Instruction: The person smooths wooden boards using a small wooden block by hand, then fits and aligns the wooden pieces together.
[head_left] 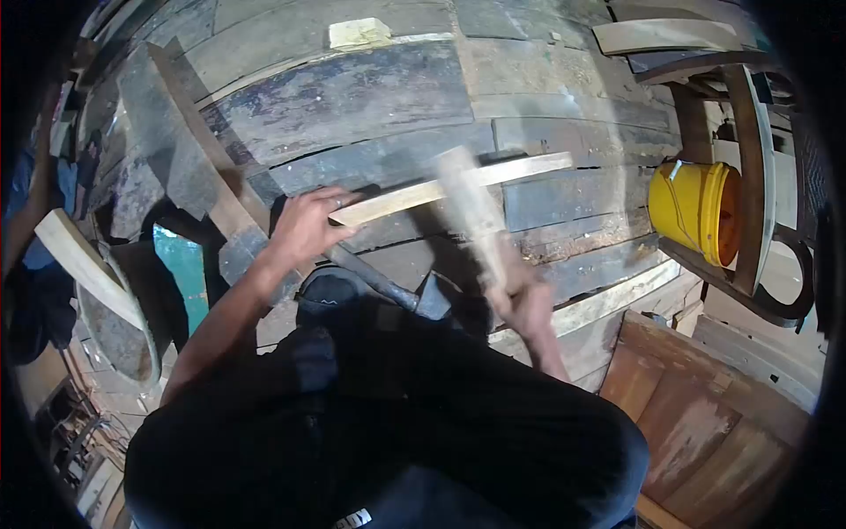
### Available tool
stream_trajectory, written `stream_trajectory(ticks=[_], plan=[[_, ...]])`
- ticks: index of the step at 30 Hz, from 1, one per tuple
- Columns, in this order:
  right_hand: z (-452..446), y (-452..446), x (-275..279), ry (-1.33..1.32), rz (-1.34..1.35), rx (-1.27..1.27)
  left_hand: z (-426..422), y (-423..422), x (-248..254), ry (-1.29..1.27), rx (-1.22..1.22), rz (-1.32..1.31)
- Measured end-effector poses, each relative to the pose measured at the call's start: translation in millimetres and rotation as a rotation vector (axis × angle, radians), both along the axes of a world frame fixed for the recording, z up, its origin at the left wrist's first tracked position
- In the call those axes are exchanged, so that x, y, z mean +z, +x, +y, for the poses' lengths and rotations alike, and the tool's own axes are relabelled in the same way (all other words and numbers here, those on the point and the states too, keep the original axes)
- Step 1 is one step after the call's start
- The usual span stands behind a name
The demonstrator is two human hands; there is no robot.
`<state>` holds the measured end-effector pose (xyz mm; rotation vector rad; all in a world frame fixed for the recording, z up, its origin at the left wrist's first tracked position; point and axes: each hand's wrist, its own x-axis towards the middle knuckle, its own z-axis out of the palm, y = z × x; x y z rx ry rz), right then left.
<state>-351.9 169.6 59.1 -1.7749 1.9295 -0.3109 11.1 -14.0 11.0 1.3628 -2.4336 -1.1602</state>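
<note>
My left hand (304, 225) is closed around the near end of a narrow, pale wooden strip (392, 203), its thumb below and fingers behind. The strip slants up to the right above the floorboards. In my right hand (524, 304) is a pale wooden bat-like piece (473, 212), smeared by motion. Its broad upper part crosses in front of the strip; whether they touch I cannot tell. Below the strip lies an axe-like tool (433, 298), its dark handle running toward my left hand and its metal head near my legs.
A long wooden beam (198, 132) extends at the left, near a green-painted piece (182, 273) and a curved pale board (88, 264). At the right, a yellow bucket (683, 210) lies on its side. Wooden panelling (696, 423) is at lower right. A pale block (359, 33) rests farther off.
</note>
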Motion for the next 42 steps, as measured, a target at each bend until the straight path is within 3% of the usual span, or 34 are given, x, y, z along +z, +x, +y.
stream_trajectory(ticks=[1, 2, 3, 5, 7, 8, 11, 13, 14, 15, 17, 19, 20, 22, 23, 24, 25, 27, 29, 31, 34, 35, 36, 37, 38, 39, 41, 42], plan=[[-8.6, -4.9, -4.2, -0.177, -0.227, -0.237, 1.6, 2.2, -8.6, -0.037, -0.003, -0.016], [-13.3, -22.1, 6.2, 0.114, -0.129, -0.470, 2.6, 4.0, -14.0, -0.036, -0.002, 0.024], [-21.9, -23.2, 3.8, -0.079, -0.175, -0.536, -0.7, 3.7, -10.0, -0.006, -0.025, 0.024], [-31.1, -4.8, 10.0, -0.079, -0.090, -0.598, 0.8, 2.6, -15.3, -0.046, -0.017, -0.008], [-19.1, 27.5, -2.2, -0.229, -0.265, -0.349, 0.4, 4.0, -17.7, -0.062, -0.048, -0.008], [-7.3, 43.0, 5.3, -0.021, -0.131, -0.228, 1.3, 4.3, -25.2, -0.070, -0.033, 0.011], [6.0, 59.6, 6.5, -0.208, -0.042, 0.257, 1.4, 8.0, -8.4, -0.018, -0.069, -0.047], [16.0, 37.2, -3.7, -0.132, -0.057, 0.150, 3.4, 8.0, -25.6, -0.102, -0.098, -0.022], [53.2, -8.6, -69.8, 0.004, -0.228, -0.067, 0.8, 5.0, -12.2, -0.042, -0.076, -0.003], [20.4, 7.6, -24.4, -0.095, -0.382, -0.314, 0.6, 3.7, -9.0, -0.039, -0.073, 0.006], [3.7, -28.3, -25.6, -0.285, -0.157, -0.394, -1.5, 1.8, -7.5, 0.031, -0.047, -0.030], [-15.6, -17.6, -8.8, -0.247, -0.250, -0.672, -0.9, 1.9, -15.1, 0.003, -0.037, -0.030], [-8.5, -15.7, -30.8, -0.383, -0.289, -0.577, 0.2, 4.8, -22.9, -0.008, -0.036, -0.022], [-3.5, 32.7, -5.4, -0.153, -0.386, -0.472, -1.4, 4.1, -19.0, -0.021, -0.047, -0.012], [20.0, 41.9, -23.5, -0.150, -0.241, -0.213, -2.1, 3.3, -16.7, 0.007, -0.045, -0.006], [19.6, 62.8, 5.6, 0.111, -0.066, -0.029, -1.8, 2.7, -16.0, 0.038, -0.042, 0.000], [11.7, 74.8, 7.7, -0.113, -0.050, 0.170, -2.2, 3.6, -18.6, 0.037, -0.046, 0.002], [13.5, 54.8, 6.0, -0.048, -0.035, 0.239, 1.2, 9.4, -24.1, -0.064, -0.099, -0.060], [14.7, 15.3, -18.1, -0.114, -0.086, 0.014, 1.0, 4.3, -7.0, -0.038, -0.057, -0.018], [-8.7, -4.7, -19.5, -0.280, -0.396, -0.395, -0.4, 0.1, -2.7, -0.007, -0.012, 0.021], [-28.0, -15.0, 6.2, -0.084, -0.287, -0.652, 0.0, 0.0, -5.5, -0.025, -0.011, 0.039], [-22.7, -2.8, 3.8, -0.131, -0.251, -0.585, -0.3, 0.6, -5.9, -0.022, -0.028, 0.030], [-4.2, 2.0, -22.6, -0.237, -0.388, -0.511, 0.2, 0.4, -8.3, -0.001, -0.004, 0.043], [0.7, 26.0, -0.9, -0.025, -0.218, -0.389, -0.3, -0.3, -8.9, -0.003, -0.015, 0.046], [15.4, 37.1, -9.8, -0.117, -0.145, -0.112, 0.0, -0.4, -9.1, -0.034, -0.027, 0.040], [23.7, 53.9, -0.2, 0.046, -0.260, -0.060, 0.9, 1.4, -10.2, -0.061, -0.035, 0.033], [16.7, 56.3, 16.7, 0.054, -0.103, 0.126, 1.8, 6.4, -20.9, -0.061, -0.080, -0.033], [19.0, 43.3, 9.1, 0.075, -0.072, 0.048, 2.8, 6.7, -23.3, -0.065, -0.058, -0.004]])
